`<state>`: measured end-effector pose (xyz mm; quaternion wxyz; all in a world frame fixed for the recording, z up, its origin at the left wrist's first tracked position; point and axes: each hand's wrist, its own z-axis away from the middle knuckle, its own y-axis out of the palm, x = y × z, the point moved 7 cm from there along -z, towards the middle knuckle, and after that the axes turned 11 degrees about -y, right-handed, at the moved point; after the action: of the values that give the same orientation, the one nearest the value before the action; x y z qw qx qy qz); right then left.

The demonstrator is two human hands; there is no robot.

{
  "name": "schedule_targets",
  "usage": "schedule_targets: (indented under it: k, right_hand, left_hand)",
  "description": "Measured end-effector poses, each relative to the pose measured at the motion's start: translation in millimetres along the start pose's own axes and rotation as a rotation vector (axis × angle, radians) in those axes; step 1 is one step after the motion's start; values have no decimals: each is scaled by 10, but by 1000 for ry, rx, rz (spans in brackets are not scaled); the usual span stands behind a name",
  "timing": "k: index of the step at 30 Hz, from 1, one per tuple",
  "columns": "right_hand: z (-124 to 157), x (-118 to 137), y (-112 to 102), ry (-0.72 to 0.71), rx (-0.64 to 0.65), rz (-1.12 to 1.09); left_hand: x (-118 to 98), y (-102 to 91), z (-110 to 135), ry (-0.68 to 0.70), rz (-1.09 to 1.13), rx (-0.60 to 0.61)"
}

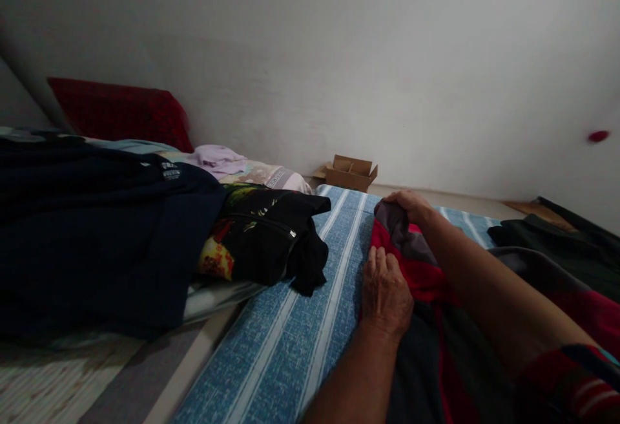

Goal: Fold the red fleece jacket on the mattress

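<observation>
A red and dark grey top (426, 282) lies spread on a blue bed sheet with white stripes (290, 340), on the right half of the bed. My left hand (387, 291) is closed on its red left edge, fingers curled over the cloth. Farther up, my right hand (409, 204) grips a bunched grey part at the top's far end. My right forearm crosses over the garment and hides some of it. The left fingertips are partly buried in the fabric.
Left of the hands lie a black patterned garment with a zip (261, 233) and a navy garment (106, 230). Dark clothing (557, 243) lies at right. An open cardboard box (349, 173) stands by the wall, with a lilac cloth (219, 159) and a red block-shaped item (121, 114) farther left.
</observation>
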<state>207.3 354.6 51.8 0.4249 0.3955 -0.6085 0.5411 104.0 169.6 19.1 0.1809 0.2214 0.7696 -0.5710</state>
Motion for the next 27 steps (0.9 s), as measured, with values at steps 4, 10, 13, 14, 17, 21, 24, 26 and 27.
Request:
schedule_targets:
  k: [4, 10, 13, 14, 17, 21, 24, 26, 27]
  right_hand:
    - [3, -46, 72, 0, 3, -78]
    - [49, -144, 142, 48, 51, -149]
    - [47, -174, 175, 51, 45, -173]
    - [49, -180, 183, 47, 36, -182]
    - [68, -188, 192, 27, 9, -208]
    - [69, -178, 156, -10, -26, -227]
    - [24, -179, 108, -33, -63, -234]
    - [-22, -188, 87, -46, -83, -241]
    - [-46, -193, 79, -52, -91, -244]
  left_hand:
    - [-4, 12, 11, -6, -7, 3]
    - [88, -51, -24, -158, 13, -84]
    - [149, -80, -58, -243, 85, -75]
    - [164, -89, -68, -260, 114, -64]
    - [221, -106, -104, -318, 192, -15]
    - [351, -118, -308, -421, 260, 35]
    - [416, -122, -677, -428, 372, -13]
    - [440, -39, -962, -431, 517, 10]
    - [435, 35, -1092, -425, 622, 59]
